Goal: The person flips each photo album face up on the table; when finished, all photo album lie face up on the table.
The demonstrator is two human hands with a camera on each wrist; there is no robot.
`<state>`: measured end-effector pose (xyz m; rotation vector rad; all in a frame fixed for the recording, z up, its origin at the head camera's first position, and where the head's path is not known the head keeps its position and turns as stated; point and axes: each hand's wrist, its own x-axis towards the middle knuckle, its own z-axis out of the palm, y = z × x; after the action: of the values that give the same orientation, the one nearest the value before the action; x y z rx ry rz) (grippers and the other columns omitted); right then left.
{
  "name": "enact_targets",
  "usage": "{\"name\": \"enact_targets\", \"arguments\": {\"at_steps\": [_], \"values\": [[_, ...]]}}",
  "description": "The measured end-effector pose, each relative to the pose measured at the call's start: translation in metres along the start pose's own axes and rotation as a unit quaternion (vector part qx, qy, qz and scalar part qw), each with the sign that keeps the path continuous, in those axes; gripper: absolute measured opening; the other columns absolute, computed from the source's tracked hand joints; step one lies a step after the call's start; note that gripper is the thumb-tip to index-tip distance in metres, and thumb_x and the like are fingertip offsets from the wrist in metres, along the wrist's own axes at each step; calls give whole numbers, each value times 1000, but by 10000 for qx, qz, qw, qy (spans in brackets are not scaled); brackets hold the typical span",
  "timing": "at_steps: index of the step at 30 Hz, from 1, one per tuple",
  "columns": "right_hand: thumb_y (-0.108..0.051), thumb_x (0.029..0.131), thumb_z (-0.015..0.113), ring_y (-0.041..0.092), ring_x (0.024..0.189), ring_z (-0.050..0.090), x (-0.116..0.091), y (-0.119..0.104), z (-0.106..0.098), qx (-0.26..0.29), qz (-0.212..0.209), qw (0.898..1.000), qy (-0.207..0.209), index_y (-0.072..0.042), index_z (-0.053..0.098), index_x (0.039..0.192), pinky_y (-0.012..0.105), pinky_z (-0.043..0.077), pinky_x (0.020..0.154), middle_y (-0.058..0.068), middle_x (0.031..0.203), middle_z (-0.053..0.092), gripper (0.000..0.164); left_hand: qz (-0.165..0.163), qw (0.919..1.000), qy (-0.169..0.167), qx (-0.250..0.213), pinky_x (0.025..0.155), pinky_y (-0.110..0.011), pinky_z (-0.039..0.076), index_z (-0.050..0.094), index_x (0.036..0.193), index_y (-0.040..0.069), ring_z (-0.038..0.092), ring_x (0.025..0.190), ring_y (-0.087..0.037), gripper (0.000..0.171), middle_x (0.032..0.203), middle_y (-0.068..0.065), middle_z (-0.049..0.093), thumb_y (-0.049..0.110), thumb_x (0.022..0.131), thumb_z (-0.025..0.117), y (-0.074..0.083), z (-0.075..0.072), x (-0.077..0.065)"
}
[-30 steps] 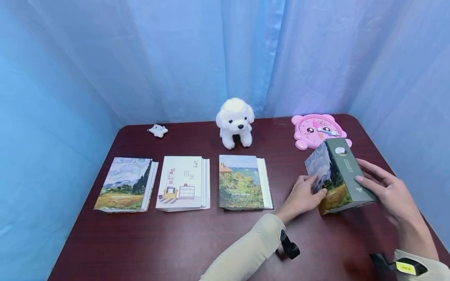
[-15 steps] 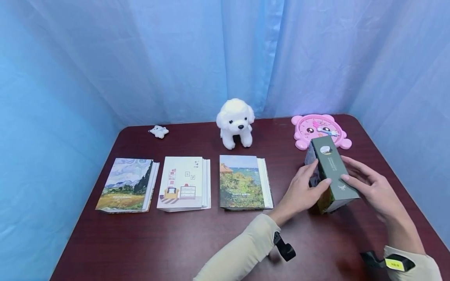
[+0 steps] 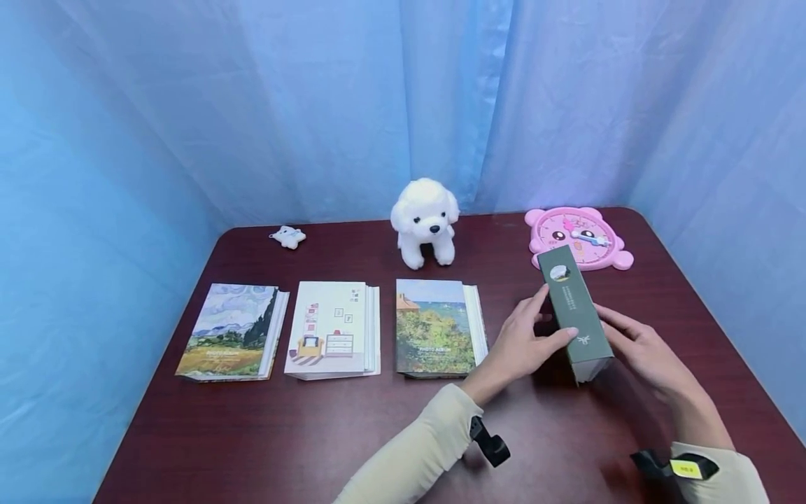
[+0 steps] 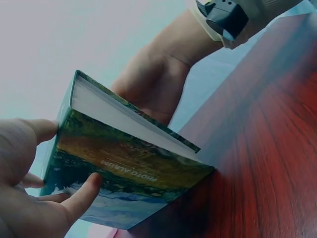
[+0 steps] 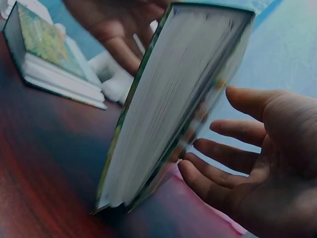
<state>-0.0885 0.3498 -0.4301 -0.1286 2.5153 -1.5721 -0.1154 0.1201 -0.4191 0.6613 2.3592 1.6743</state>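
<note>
A thick photo album (image 3: pixel 573 304) with a green spine stands tilted on its page edge at the right of the table, spine up. Its painted landscape cover faces my left hand (image 3: pixel 525 336). That hand's thumb tip lies on the spine, and another finger rests extended on the cover reading "PHOTO ALBUM" in the left wrist view. On the far side is my right hand (image 3: pixel 642 350). The right wrist view shows its fingers (image 5: pixel 233 131) spread and loosely bent, tips right at the other cover. White page edges (image 5: pixel 153 109) face that camera.
Three albums lie in a row: a landscape one (image 3: pixel 229 332), a white one with furniture (image 3: pixel 327 329) and a seaside one (image 3: pixel 434 329). Behind them are a small white star-shaped toy (image 3: pixel 288 237), a white plush dog (image 3: pixel 425 222) and a pink toy clock (image 3: pixel 576 238). Blue curtains (image 3: pixel 315 105) enclose the table.
The green-spined album has moved left and turned more upright, so its spine faces up and its painted cover is out of the head view. Both hands have shifted left with it.
</note>
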Motion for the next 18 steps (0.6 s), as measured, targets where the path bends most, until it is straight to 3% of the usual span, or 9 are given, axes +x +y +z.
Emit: {"name": "enact_targets", "arguments": {"at_steps": [3,10,13,17,18], "values": [[-30,102,45,-13,109,49,4,6,4,-12,116,9997,-217,-17,32,151,14,48,81,-20,132,47,52,-78,9999,-11,96,84,-13,48,22,154,22,56,115,-6,81,140,-5,46,43,88,65,0,-5,-2],[-36,101,45,-10,107,51,12,12,15,-340,353,9975,-518,-19,29,152,21,47,86,16,146,40,56,-413,9963,36,753,94,-22,45,21,154,22,52,114,-9,89,137,-4,47,55,83,66,0,-18,-5],[-39,100,46,9,119,49,14,12,19,-392,519,9964,-542,-15,26,153,39,47,96,23,149,33,61,-609,9947,-79,831,94,-24,46,20,154,25,51,117,-11,91,140,-4,46,58,82,65,-2,-22,-7],[-42,99,47,43,126,36,15,10,19,-543,687,9951,-451,-11,22,153,64,39,96,30,148,28,68,-852,9933,-320,705,86,-21,49,16,154,25,57,109,-9,94,142,-6,45,57,82,66,-7,-24,-8],[-43,99,48,44,124,37,15,11,19,-620,720,9946,-421,-10,21,153,64,39,95,31,147,28,69,-910,9929,-373,665,83,-20,49,16,155,24,58,107,-7,94,143,-6,45,56,82,67,-8,-24,-8]]}}
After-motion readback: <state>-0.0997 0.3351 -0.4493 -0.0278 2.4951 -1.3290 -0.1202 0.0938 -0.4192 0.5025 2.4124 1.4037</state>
